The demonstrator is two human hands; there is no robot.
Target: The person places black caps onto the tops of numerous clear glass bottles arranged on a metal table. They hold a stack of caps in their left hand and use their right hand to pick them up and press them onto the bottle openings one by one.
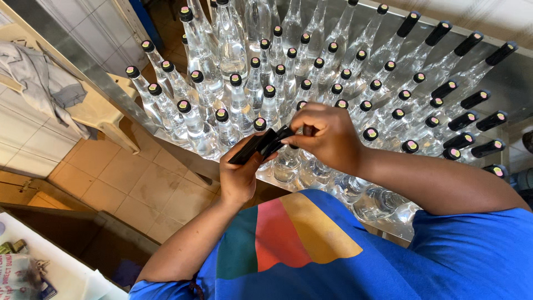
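Black sleeves [261, 145], a flat stack, gripped in left hand [240, 176]; right hand [327, 136] pinching top one at stack's end, just above clear glass bottles [233, 105]. Best peeled singly, stack kept square, thumb steadying. Beyond both hands: bottles packed tight on metal table [502, 83], black caps with pale pink tops; farther right, necks already wrapped black. No readable labels.

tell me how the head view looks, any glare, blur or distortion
Head view: wide-angle distortion fans the bottles outward; daylight glints on the glass and the metal table; both hands and the black sleeves are sharp, no real motion blur.
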